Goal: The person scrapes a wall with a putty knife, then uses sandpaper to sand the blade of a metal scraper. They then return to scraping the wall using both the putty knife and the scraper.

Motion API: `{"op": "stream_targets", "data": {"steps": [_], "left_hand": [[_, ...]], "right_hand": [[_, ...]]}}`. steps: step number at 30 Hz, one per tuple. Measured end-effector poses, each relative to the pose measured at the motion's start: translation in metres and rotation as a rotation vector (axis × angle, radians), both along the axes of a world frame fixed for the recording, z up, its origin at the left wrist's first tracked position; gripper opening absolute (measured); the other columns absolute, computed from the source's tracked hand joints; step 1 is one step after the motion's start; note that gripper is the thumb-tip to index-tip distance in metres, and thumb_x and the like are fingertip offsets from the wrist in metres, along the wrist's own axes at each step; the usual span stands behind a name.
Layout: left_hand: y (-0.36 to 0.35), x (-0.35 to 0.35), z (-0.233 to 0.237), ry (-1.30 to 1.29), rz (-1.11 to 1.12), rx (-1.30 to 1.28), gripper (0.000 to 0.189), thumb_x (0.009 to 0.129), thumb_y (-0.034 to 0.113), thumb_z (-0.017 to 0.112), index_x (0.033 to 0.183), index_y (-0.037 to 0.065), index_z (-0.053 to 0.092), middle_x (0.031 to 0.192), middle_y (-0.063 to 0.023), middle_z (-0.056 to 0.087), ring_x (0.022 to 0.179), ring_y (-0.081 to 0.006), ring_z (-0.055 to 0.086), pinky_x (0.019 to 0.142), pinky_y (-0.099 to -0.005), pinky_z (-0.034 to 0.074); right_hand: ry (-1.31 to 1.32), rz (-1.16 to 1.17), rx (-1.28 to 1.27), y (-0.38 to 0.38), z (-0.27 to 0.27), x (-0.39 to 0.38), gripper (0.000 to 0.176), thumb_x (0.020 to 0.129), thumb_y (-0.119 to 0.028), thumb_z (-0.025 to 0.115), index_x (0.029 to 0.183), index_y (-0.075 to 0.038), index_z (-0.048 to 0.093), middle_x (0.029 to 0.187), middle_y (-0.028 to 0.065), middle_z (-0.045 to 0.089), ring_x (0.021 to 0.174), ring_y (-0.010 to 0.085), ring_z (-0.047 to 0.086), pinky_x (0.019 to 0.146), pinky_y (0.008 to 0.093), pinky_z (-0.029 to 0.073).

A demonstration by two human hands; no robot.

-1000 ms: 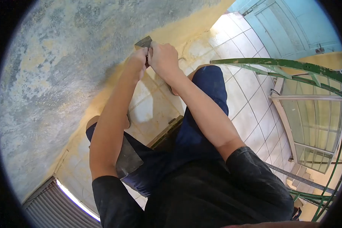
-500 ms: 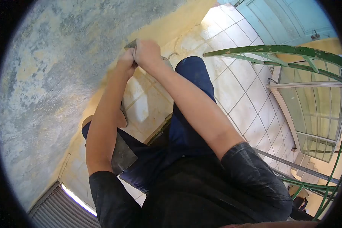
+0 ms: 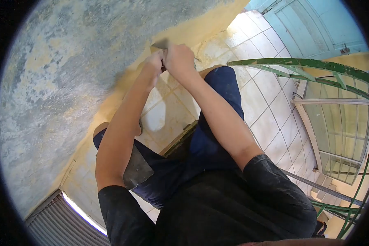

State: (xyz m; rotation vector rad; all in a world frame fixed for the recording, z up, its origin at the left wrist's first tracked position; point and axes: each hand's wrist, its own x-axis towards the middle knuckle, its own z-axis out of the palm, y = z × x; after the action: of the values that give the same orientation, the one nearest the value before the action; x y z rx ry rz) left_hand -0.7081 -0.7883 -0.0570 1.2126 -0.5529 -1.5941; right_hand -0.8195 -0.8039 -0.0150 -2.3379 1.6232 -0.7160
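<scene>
Both hands are closed together on a scraper (image 3: 160, 43), its flat metal blade pointing up at the wall. My left hand (image 3: 154, 62) wraps the lower side of the handle; my right hand (image 3: 179, 58) grips it from the other side and hides most of it. The blade lies at or very near the yellow lower band of the wall (image 3: 90, 53), which is grey and patchy above; contact cannot be made out. A grey flat sheet (image 3: 137, 169) rests over my left thigh, below the forearm.
Tiled floor (image 3: 270, 123) spreads to the right, stained near the wall. A green metal frame (image 3: 307, 63) stands at the right, before a glazed panel (image 3: 336, 131). A blue door (image 3: 307, 28) is at upper right, a ribbed shutter (image 3: 63, 223) at lower left.
Both hands and the scraper have shifted to the right in view, staying close to the wall. The camera view has also shifted slightly. The grip looks the same.
</scene>
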Motion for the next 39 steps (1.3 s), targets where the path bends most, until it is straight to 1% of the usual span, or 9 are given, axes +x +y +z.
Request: {"op": "stream_targets", "data": {"steps": [5, 10, 20, 25, 27, 29, 32, 38, 39], "left_hand": [[-0.003, -0.001, 0.019, 0.026, 0.051, -0.044, 0.022, 0.1, 0.018, 0.046, 0.079, 0.011, 0.05, 0.081, -0.0004, 0.053, 0.077, -0.0153, 0.052, 0.08, -0.0356, 0.049], [-0.009, 0.003, 0.016, -0.015, -0.047, -0.045, 0.022, 0.102, 0.018, 0.044, 0.095, 0.01, 0.063, 0.095, -0.0027, 0.062, 0.087, -0.0174, 0.059, 0.082, -0.0364, 0.051], [-0.01, -0.014, 0.026, -0.008, 0.012, 0.017, 0.027, 0.103, 0.021, 0.043, 0.115, 0.008, 0.064, 0.109, -0.0028, 0.065, 0.096, -0.017, 0.061, 0.089, -0.0361, 0.051], [-0.007, -0.003, -0.008, -0.094, 0.0, 0.045, 0.025, 0.099, 0.02, 0.045, 0.106, 0.006, 0.066, 0.099, -0.0044, 0.066, 0.088, -0.0161, 0.062, 0.078, -0.0336, 0.053], [-0.006, 0.01, -0.057, -0.169, -0.01, 0.165, 0.024, 0.098, 0.019, 0.047, 0.101, 0.006, 0.066, 0.095, -0.0045, 0.066, 0.084, -0.016, 0.062, 0.075, -0.0329, 0.052], [-0.009, 0.024, -0.07, -0.238, -0.004, 0.277, 0.023, 0.096, 0.019, 0.049, 0.097, 0.005, 0.067, 0.091, -0.0047, 0.065, 0.081, -0.0159, 0.061, 0.071, -0.0323, 0.052], [0.008, 0.018, -0.047, -0.331, 0.081, 0.339, 0.021, 0.095, 0.021, 0.053, 0.092, 0.004, 0.066, 0.088, -0.0042, 0.064, 0.078, -0.0157, 0.06, 0.069, -0.0322, 0.05], [0.015, 0.003, 0.01, -0.077, -0.049, -0.072, 0.021, 0.095, 0.022, 0.055, 0.094, 0.004, 0.065, 0.09, -0.0046, 0.064, 0.082, -0.0158, 0.061, 0.079, -0.0317, 0.051], [0.019, -0.002, 0.016, -0.037, -0.088, -0.082, 0.025, 0.099, 0.024, 0.053, 0.109, 0.004, 0.063, 0.101, -0.0043, 0.065, 0.088, -0.0152, 0.061, 0.085, -0.0315, 0.049]], "right_hand": [[-0.072, -0.034, -0.078, -0.01, 0.005, 0.004, 0.024, 0.087, -0.021, 0.06, 0.077, -0.001, 0.066, 0.069, 0.0256, 0.064, 0.069, 0.0445, 0.066, 0.065, 0.0532, 0.052], [-0.097, -0.026, -0.082, -0.019, -0.006, -0.001, 0.021, 0.085, -0.021, 0.064, 0.078, -0.001, 0.068, 0.071, 0.0245, 0.066, 0.069, 0.0435, 0.066, 0.067, 0.0513, 0.053], [-0.151, 0.041, -0.07, -0.034, -0.011, -0.015, 0.019, 0.083, -0.021, 0.067, 0.08, -0.002, 0.07, 0.074, 0.0235, 0.068, 0.071, 0.0408, 0.068, 0.069, 0.0486, 0.055], [-0.065, 0.057, 0.025, -0.035, -0.048, 0.004, 0.017, 0.08, -0.018, 0.065, 0.079, -0.002, 0.07, 0.076, 0.0242, 0.068, 0.075, 0.042, 0.068, 0.071, 0.0496, 0.055], [-0.063, 0.085, 0.136, -0.028, -0.084, 0.015, 0.017, 0.079, -0.017, 0.063, 0.079, -0.001, 0.07, 0.077, 0.0248, 0.068, 0.077, 0.0425, 0.068, 0.07, 0.0505, 0.055], [-0.151, 0.275, 0.102, -0.02, -0.118, 0.028, 0.017, 0.078, -0.017, 0.064, 0.08, -0.001, 0.07, 0.076, 0.0239, 0.068, 0.077, 0.042, 0.069, 0.07, 0.0509, 0.055], [0.039, 0.191, 0.161, -0.012, -0.085, 0.028, 0.016, 0.078, -0.017, 0.064, 0.08, -0.002, 0.069, 0.076, 0.0235, 0.068, 0.077, 0.0417, 0.069, 0.07, 0.0512, 0.055], [-0.018, -0.003, 0.031, -0.011, -0.013, -0.011, 0.019, 0.078, -0.021, 0.07, 0.084, -0.003, 0.072, 0.079, 0.0225, 0.07, 0.078, 0.0413, 0.069, 0.071, 0.0492, 0.055], [-0.014, 0.005, 0.026, -0.007, -0.008, -0.018, 0.019, 0.078, -0.021, 0.07, 0.084, -0.003, 0.072, 0.079, 0.0225, 0.07, 0.078, 0.0413, 0.069, 0.071, 0.0492, 0.055]]}}
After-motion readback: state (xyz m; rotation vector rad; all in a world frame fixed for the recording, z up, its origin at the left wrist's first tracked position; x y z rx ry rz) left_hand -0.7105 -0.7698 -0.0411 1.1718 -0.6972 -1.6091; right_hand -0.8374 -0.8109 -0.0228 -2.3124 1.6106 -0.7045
